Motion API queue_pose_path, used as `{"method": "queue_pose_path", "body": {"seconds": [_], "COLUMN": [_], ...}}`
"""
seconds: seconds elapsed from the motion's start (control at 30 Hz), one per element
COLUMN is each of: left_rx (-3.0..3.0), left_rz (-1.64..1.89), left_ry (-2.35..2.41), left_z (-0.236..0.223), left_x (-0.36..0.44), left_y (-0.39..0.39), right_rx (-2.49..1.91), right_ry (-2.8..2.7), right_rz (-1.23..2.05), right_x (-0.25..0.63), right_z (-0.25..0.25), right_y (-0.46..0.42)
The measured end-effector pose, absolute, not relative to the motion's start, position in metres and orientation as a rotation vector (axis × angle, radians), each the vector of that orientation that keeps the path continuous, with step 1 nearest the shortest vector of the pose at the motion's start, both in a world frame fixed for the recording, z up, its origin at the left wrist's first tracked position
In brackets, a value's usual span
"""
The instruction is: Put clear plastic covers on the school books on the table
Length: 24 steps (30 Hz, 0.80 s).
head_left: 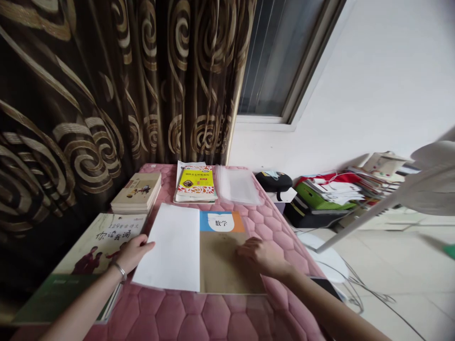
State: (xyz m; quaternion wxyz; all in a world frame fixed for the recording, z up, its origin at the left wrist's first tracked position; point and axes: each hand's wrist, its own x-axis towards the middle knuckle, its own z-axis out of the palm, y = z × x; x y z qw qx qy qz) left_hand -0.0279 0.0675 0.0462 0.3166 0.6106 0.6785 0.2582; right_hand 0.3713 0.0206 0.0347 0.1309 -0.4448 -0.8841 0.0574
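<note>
A book (227, 251) with a brown cover, an orange and blue band and a white label lies on the pink quilted table (199, 317). A white sheet (172, 248) covers its left part. My left hand (133, 253), with a bracelet on the wrist, rests at the sheet's left edge, fingers loosely stretched and touching the paper. My right hand (261, 255) lies palm down on the brown cover near its right edge, fingers flat.
A large book (88, 255) with a green strip lies at the left. A stack of books (137, 192), a yellow book (195, 184) and a clear sleeve (238, 185) sit at the back. Patterned curtain hangs behind. Piled papers (334, 189) and cables lie on the floor to the right.
</note>
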Motion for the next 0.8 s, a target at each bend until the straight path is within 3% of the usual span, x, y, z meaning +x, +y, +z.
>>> {"method": "queue_pose_path", "body": {"seconds": [0.33,0.57,0.8], "left_rx": [1.267,1.152,1.505], "left_rz": [0.834,0.908,0.953], "left_ry": [1.506,1.331,1.181], "left_z": [0.059,0.103,0.112], "left_x": [-0.022,0.01,0.108], "left_y": [0.063,0.066,0.068], "right_rx": [-1.334,-1.222,-1.11], "right_ry": [-1.416,-1.211,-1.091], "right_rz": [1.144,1.323,1.104], "right_x": [0.23,0.221,0.224], "right_z": [-0.004,-0.014,0.015], "right_y": [0.043,0.043,0.052]}}
